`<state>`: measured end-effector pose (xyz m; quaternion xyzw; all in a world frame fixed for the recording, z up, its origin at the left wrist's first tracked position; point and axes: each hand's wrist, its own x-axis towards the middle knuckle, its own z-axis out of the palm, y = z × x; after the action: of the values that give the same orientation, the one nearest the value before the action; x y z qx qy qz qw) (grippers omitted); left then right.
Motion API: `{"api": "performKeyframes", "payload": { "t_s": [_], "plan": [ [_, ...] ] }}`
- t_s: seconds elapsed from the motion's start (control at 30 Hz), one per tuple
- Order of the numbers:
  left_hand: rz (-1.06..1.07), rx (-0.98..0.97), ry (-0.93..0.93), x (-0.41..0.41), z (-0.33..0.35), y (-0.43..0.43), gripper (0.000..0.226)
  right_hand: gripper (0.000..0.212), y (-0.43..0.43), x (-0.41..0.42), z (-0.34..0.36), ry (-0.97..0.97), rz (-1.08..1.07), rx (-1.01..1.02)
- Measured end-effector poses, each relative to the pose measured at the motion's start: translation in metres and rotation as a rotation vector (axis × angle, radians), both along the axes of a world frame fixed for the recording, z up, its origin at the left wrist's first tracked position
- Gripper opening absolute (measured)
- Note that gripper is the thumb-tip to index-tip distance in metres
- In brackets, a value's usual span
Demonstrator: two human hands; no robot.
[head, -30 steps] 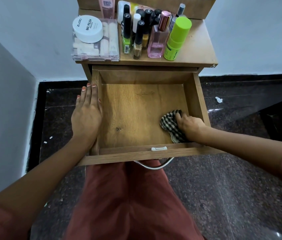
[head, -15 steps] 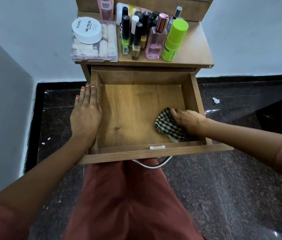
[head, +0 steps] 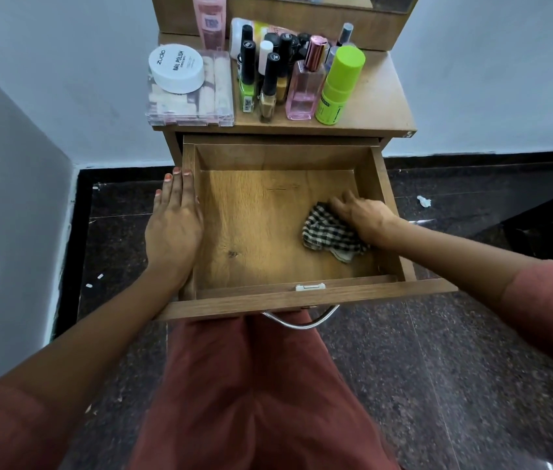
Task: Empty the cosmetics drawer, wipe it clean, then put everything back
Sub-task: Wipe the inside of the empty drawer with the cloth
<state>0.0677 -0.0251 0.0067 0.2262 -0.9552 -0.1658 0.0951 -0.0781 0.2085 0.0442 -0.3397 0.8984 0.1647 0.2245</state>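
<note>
The wooden drawer (head: 254,232) is pulled out and holds nothing but a black-and-white checked cloth (head: 331,234) on its floor at the right. My right hand (head: 364,215) presses down on the cloth with fingers spread forward. My left hand (head: 175,225) rests flat on the drawer's left wall, fingers straight. The cosmetics stand on the tabletop (head: 376,93) behind: a clear case (head: 193,96) with a white nail polish jar (head: 177,67) on it, several nail polish bottles (head: 268,86), a pink perfume bottle (head: 303,86) and a green bottle (head: 337,86).
A metal handle (head: 302,322) hangs under the drawer front, above my red-clothed lap. Dark granite floor lies on both sides, with a scrap of paper (head: 423,200) at the right. White walls stand close on the left and behind.
My right hand has slid the cloth from the drawer's right front area a little leftward and toward the back. My left hand has stayed on the left wall.
</note>
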Motion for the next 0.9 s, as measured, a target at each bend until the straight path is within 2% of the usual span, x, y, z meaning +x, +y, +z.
{"api": "performKeyframes", "payload": {
  "t_s": [0.13,0.27,0.3,0.37,0.5,0.67,0.9],
  "plan": [
    [0.008,0.011,-0.012,0.0,0.002,0.001,0.045,0.06,-0.009,-0.021,0.002,0.03,-0.075,-0.094],
    [0.017,0.004,-0.02,0.0,0.001,0.0,0.045,0.084,-0.009,-0.023,-0.001,-0.239,-0.189,-0.175],
    [0.019,0.003,-0.017,0.0,0.001,0.0,0.045,0.085,-0.007,-0.019,-0.004,-0.265,-0.161,-0.17],
    [0.019,0.001,-0.018,0.0,0.001,0.0,0.045,0.079,-0.002,-0.008,-0.011,-0.181,-0.063,-0.138],
    [0.015,-0.004,-0.007,0.0,0.002,0.001,0.045,0.061,-0.003,0.015,-0.011,-0.041,0.051,-0.235],
    [0.017,-0.014,-0.018,0.0,0.0,0.0,0.045,0.049,-0.034,0.051,-0.005,-0.131,0.16,-0.291],
    [0.035,0.004,-0.028,-0.001,0.002,0.001,0.046,0.043,-0.102,0.097,-0.008,-0.191,0.473,-0.331]
  ]
}}
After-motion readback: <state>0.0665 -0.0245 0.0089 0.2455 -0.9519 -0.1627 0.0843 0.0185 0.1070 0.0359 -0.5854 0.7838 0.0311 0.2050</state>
